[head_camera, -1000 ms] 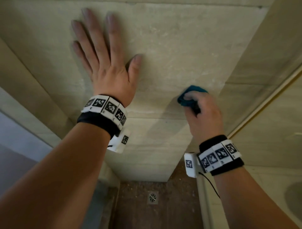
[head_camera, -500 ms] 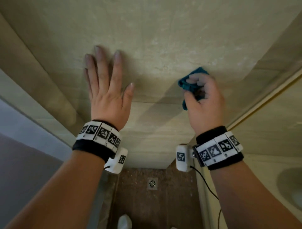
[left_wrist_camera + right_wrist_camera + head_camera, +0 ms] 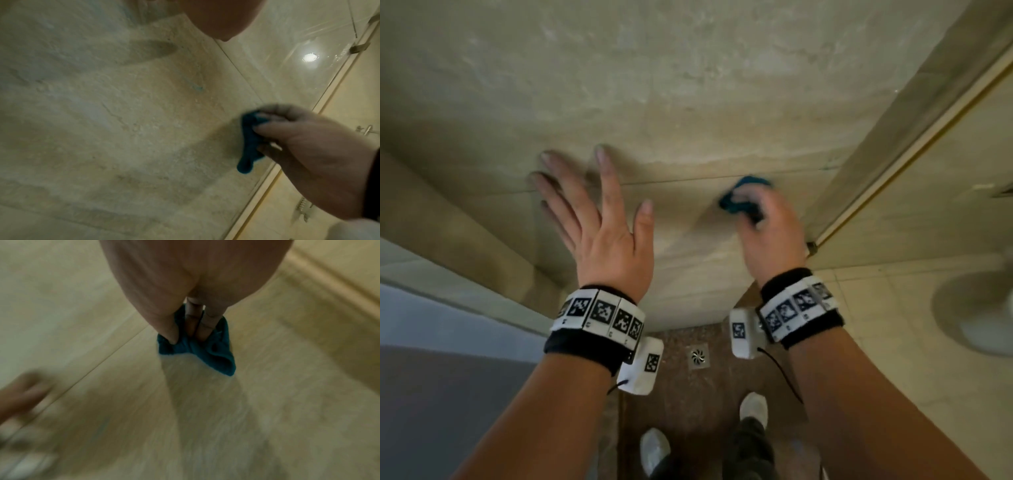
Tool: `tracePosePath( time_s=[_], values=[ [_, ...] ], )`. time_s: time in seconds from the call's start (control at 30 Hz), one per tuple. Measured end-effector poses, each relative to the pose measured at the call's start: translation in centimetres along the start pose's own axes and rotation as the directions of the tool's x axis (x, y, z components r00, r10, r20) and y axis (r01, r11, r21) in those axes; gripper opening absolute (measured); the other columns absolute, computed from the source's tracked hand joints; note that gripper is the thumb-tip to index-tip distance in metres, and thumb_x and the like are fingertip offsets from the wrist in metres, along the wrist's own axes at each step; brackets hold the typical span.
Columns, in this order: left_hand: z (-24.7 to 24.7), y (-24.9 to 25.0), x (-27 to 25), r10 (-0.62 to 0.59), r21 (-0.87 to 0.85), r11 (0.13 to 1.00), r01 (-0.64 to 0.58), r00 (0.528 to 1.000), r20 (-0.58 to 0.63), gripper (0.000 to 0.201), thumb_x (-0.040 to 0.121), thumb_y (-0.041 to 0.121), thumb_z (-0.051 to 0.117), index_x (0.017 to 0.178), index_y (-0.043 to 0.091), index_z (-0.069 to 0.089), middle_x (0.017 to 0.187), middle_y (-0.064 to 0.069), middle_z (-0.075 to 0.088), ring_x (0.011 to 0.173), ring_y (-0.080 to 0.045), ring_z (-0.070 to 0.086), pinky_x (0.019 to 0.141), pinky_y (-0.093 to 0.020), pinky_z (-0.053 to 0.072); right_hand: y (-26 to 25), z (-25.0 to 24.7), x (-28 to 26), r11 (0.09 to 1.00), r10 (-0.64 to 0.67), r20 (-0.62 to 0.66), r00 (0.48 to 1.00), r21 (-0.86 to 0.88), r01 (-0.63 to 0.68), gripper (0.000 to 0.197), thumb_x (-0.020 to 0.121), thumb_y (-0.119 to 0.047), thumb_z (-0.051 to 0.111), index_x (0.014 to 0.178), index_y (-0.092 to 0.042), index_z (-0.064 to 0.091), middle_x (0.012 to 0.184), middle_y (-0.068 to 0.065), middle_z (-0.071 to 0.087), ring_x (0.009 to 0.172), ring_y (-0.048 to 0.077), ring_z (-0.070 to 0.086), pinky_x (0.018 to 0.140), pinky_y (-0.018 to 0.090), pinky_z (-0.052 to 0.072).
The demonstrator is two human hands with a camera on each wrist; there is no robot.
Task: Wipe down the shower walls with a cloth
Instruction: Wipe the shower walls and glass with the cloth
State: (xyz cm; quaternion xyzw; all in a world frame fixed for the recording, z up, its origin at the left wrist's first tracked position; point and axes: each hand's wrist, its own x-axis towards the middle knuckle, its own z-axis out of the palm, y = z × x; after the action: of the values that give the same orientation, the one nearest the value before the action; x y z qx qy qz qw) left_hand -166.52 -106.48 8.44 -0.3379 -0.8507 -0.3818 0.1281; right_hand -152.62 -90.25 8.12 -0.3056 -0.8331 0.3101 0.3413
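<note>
1. The right hand (image 3: 770,233) has its fingers curled round a small teal cloth (image 3: 739,198), bunched up and pressed to the wall (image 3: 688,85); the right wrist view shows fingertips (image 3: 202,332) and thumb dug into the fabric, a loose flap hanging past them.
2. The left hand (image 3: 599,222) is spread, fingers straight and apart; it holds nothing. Whether the fingertips touch the tile or sit just off it I cannot tell — the hand is blurred.
3. The cloth lies just below a horizontal grout line (image 3: 681,180), near the corner where the wall meets the glass panel (image 3: 893,120) on the right; in the left wrist view one end droops below the right hand (image 3: 308,154).
4. The step in hand looks like the wiping stroke itself — mid-height on the wall, on its right part.
5. Much tile shows above, left and below the cloth, down toward the floor (image 3: 688,394) with its drain (image 3: 698,356); how much is already wiped cannot be read from the surface, so I judge the task partway at best.
6. The next move calls for steady pressure and overlapping passes; a flatter, less bunched cloth would probably cover more tile; the corner by the glass likely needs fingertips pushed into the seam.
</note>
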Motion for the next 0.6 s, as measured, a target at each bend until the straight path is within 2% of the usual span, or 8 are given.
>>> tracePosePath(
  time_s=[0.03, 0.07, 0.13, 0.23, 0.33, 0.43, 0.53, 0.6],
  values=[
    [0.1, 0.0, 0.0, 0.0, -0.001, 1.0, 0.0, 1.0, -0.003, 0.073, 0.111, 0.043, 0.042, 0.167, 0.018, 0.003, 0.165, -0.035, -0.017, 0.152, -0.054, -0.019, 0.124, -0.059, -0.015, 1.1, -1.2, 0.2, 0.99, 0.119, -0.095, 0.988, 0.081, -0.111, 0.034, 0.092, -0.002, 0.066, 0.118, -0.024, 0.066, 0.113, -0.021, 0.065, 0.105, -0.008, 0.059, 0.095, 0.016, 0.048],
    [0.3, 0.1, 0.1, 0.002, -0.005, 1.0, -0.002, 1.0, -0.009, 0.074, 0.111, 0.041, 0.044, 0.167, 0.015, 0.004, 0.164, -0.038, -0.016, 0.151, -0.056, -0.018, 0.123, -0.058, -0.015, 2.1, -2.3, 0.5, 0.967, 0.221, -0.19, 0.956, 0.171, -0.19, 0.034, 0.09, 0.0, 0.066, 0.115, -0.023, 0.066, 0.107, -0.023, 0.065, 0.101, -0.01, 0.061, 0.092, 0.016, 0.051],
    [0.6, 0.3, 0.2, 0.015, -0.006, 1.0, -0.015, 0.999, -0.03, 0.076, 0.109, 0.037, 0.048, 0.166, 0.008, 0.008, 0.162, -0.043, -0.013, 0.149, -0.06, -0.017, 0.122, -0.056, -0.016, 3.1, -3.8, 1.2, 0.925, 0.324, -0.312, 0.893, 0.305, -0.229, 0.034, 0.085, 0.005, 0.066, 0.11, -0.017, 0.065, 0.101, -0.018, 0.066, 0.096, -0.006, 0.063, 0.093, 0.026, 0.056],
    [1.3, 0.5, 0.3, 0.009, -0.015, 1.0, -0.01, 0.999, -0.048, 0.078, 0.107, 0.034, 0.051, 0.165, 0.003, 0.008, 0.16, -0.045, -0.014, 0.149, -0.062, -0.017, 0.122, -0.055, -0.016, 1.8, -3.0, 1.4, 0.899, 0.301, -0.315, 0.9, 0.41, -0.157, 0.034, 0.082, 0.008, 0.065, 0.108, -0.013, 0.063, 0.1, -0.012, 0.065, 0.096, 0.001, 0.064, 0.091, 0.027, 0.055],
    [1.8, 0.9, 0.4, -0.006, -0.029, 1.0, 0.004, 0.998, -0.067, 0.08, 0.106, 0.033, 0.052, 0.164, 0.001, 0.007, 0.16, -0.046, -0.014, 0.149, -0.062, -0.017, 0.123, -0.056, -0.015, -0.7, -0.8, 0.6, 0.924, 0.165, -0.197, 0.966, 0.373, -0.082, 0.036, 0.086, 0.005, 0.069, 0.11, -0.021, 0.062, 0.106, -0.013, 0.066, 0.103, 0.002, 0.065, 0.091, 0.024, 0.054],
    [2.5, 1.7, 0.6, -0.029, -0.043, 0.999, 0.025, 0.995, -0.1, 0.081, 0.105, 0.037, 0.047, 0.162, -0.003, 0.005, 0.159, -0.047, -0.013, 0.148, -0.064, -0.015, 0.123, -0.065, -0.012, -0.8, -0.5, 0.7, 0.933, 0.114, -0.118, 0.986, 0.354, -0.066, 0.035, 0.087, 0.004, 0.069, 0.112, -0.019, 0.064, 0.107, -0.014, 0.067, 0.106, 0.004, 0.066, 0.095, 0.026, 0.054],
    [2.7, 2.4, 0.6, -0.048, -0.054, 0.998, 0.041, 0.992, -0.119, 0.083, 0.104, 0.038, 0.045, 0.161, -0.006, 0.003, 0.158, -0.048, -0.013, 0.148, -0.064, -0.015, 0.122, -0.067, -0.011, -0.2, -2.3, 1.1, 0.892, 0.214, -0.173, 0.961, 0.436, -0.12, 0.032, 0.085, 0.006, 0.071, 0.109, -0.015, 0.065, 0.104, -0.01, 0.069, 0.101, 0.002, 0.067, 0.09, 0.023, 0.055],
    [2.9, 2.7, 0.6, -0.055, -0.065, 0.997, 0.048, 0.991, -0.122, 0.084, 0.104, 0.04, 0.043, 0.161, -0.007, 0.002, 0.157, -0.049, -0.014, 0.148, -0.064, -0.016, 0.122, -0.068, -0.011, -0.5, -4.1, 2.1, 0.87, 0.232, -0.278, 0.932, 0.488, -0.071, 0.034, 0.084, 0.008, 0.071, 0.106, -0.017, 0.063, 0.104, -0.006, 0.068, 0.101, 0.004, 0.067, 0.087, 0.019, 0.054]
  ],
)
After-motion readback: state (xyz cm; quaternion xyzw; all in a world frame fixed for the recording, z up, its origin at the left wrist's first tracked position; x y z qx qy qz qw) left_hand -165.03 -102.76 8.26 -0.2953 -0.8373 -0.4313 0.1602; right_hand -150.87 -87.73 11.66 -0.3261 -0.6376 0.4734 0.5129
